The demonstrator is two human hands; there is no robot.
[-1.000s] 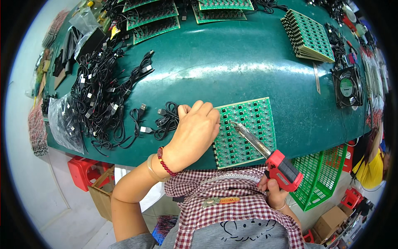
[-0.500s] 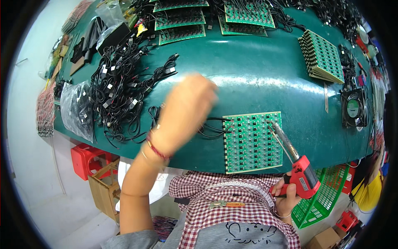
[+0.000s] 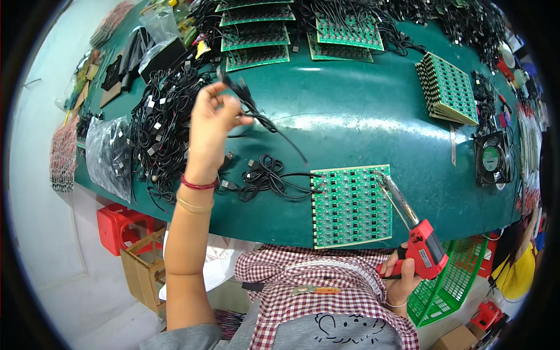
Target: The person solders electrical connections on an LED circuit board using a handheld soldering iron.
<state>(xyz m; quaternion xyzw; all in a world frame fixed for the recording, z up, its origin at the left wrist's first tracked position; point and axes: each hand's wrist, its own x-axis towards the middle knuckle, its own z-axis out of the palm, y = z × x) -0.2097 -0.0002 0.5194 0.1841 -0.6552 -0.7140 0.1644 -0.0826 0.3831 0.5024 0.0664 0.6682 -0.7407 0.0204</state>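
My left hand (image 3: 211,119) is raised over the table with its fingers closed around a coiled black USB cable (image 3: 265,119), whose loose end hangs down to the right. In my right hand (image 3: 402,279) is a red soldering gun (image 3: 430,251), its metal tip by the upper right corner of a green circuit board panel (image 3: 352,210). The panel lies flat at the table's near edge. Another bundled black cable (image 3: 269,175) lies left of it, its wires reaching the panel's upper left corner.
A large heap of black cables (image 3: 160,122) covers the left side, beside a clear plastic bag (image 3: 109,154). Stacked green panels (image 3: 256,38) stand at the back, another stack (image 3: 449,87) at the right. A small black fan (image 3: 493,157) sits at the right edge of the green table (image 3: 344,99).
My left hand has moved left and away from me, and a black cable now shows in it. The other cable bundle beside the panel has come into view. My right hand stays nearly still.
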